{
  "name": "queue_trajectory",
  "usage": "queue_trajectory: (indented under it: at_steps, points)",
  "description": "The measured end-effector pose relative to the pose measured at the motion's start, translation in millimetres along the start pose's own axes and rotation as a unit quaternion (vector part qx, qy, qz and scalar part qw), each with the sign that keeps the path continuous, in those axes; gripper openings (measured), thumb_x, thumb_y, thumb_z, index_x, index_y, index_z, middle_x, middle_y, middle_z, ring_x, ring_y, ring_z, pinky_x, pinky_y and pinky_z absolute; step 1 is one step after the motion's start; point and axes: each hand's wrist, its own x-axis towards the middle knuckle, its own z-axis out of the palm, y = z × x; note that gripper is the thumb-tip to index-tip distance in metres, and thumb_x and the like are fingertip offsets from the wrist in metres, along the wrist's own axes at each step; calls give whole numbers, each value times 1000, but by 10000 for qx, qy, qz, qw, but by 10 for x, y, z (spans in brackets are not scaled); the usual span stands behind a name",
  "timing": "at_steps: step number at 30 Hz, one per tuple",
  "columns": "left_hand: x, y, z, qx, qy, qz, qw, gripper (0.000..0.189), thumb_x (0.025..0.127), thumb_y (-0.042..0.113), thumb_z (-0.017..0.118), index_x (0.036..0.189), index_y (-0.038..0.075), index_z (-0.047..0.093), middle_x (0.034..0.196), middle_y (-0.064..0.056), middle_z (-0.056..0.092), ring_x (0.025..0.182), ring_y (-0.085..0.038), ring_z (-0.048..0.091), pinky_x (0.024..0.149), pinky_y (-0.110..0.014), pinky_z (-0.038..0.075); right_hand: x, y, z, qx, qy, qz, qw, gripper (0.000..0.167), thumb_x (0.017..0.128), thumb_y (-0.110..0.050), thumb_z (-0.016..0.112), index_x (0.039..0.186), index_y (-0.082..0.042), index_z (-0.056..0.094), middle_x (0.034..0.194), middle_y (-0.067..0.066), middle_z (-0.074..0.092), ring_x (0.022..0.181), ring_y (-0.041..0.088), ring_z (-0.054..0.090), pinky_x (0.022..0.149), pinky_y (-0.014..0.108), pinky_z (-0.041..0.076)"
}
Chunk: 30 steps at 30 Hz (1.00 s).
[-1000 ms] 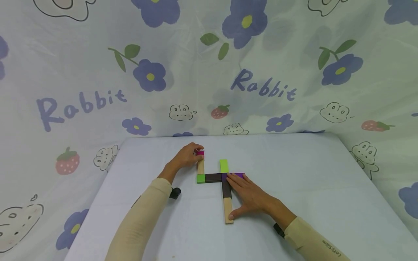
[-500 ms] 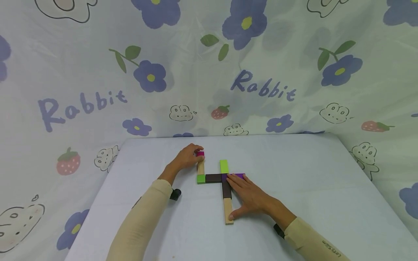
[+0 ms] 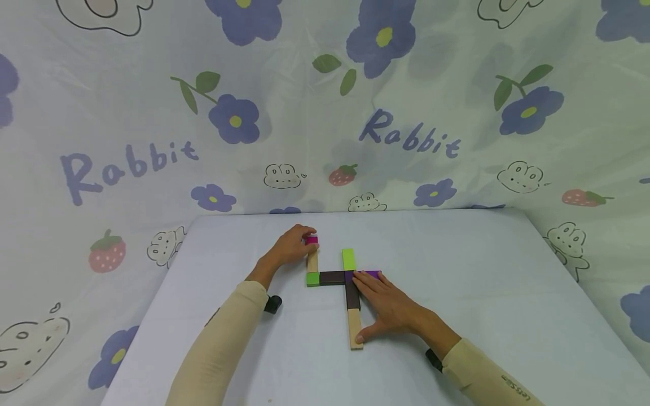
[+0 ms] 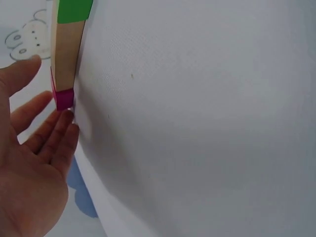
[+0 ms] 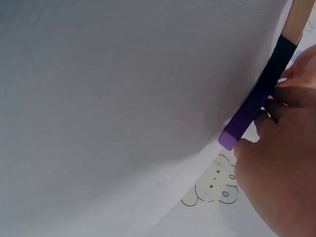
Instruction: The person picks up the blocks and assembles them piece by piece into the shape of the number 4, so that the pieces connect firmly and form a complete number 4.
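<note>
Flat coloured wooden blocks lie joined end to end in a branching shape on the white tabletop. My left hand (image 3: pixel 290 245) is at the far left end, fingertips at the magenta block (image 4: pixel 64 99) and thumb over its near side. A natural wood block (image 3: pixel 312 261) runs from there to a green block (image 3: pixel 312 279), then a dark brown block (image 3: pixel 332 277). My right hand (image 3: pixel 388 301) lies with fingers spread, fingertips on the purple block (image 5: pixel 234 126) and thumb on the natural wood block (image 3: pixel 354 324) nearest me. Another dark brown block (image 3: pixel 352 296) lies between them.
A lime green block (image 3: pixel 348 259) points away from the crossing of the blocks. The white-covered table (image 3: pixel 457 254) ends at a hanging cloth (image 3: pixel 304 129) printed with flowers and rabbits. A small black device (image 3: pixel 273 304) sits at my left wrist.
</note>
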Motion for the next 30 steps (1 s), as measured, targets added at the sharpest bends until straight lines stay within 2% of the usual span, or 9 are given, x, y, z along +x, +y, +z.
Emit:
queue_trajectory:
  at_steps: [12, 19, 25, 30]
  points:
    - [-29, -21, 15, -37, 54, 154, 9999, 53, 97, 28, 67, 141, 2, 55, 133, -19, 54, 122, -33, 55, 108, -49, 41, 10, 10, 3, 12, 11, -24, 10000, 131, 65, -80, 74, 161, -6, 24, 168, 7, 20, 154, 25, 16, 122, 52, 10]
    - [-54, -9, -4, -179, 64, 150, 9997, 54, 97, 28, 67, 142, 2, 53, 134, -20, 53, 122, -33, 54, 107, -50, 42, 23, 10, -4, -2, -67, 87, 9999, 134, 64, -85, 71, 163, -10, 18, 169, 3, 16, 154, 21, 14, 123, 48, 7]
    - [-85, 24, -36, -300, -4, 91, 9995, 56, 97, 28, 67, 144, 2, 51, 137, -22, 52, 125, -35, 52, 109, -51, 41, 15, 6, -32, 105, 50, 34, 9999, 133, 66, -84, 71, 162, -9, 18, 169, 4, 14, 154, 22, 17, 123, 48, 9]
    - [-113, 3, 0, -147, -69, 86, 9998, 60, 97, 35, 67, 147, 7, 50, 142, -19, 49, 131, -34, 50, 113, -52, 36, 0, -13, -73, 232, 148, 3, 9996, 131, 68, -83, 70, 162, -8, 18, 169, 5, 14, 153, 24, 17, 123, 47, 12]
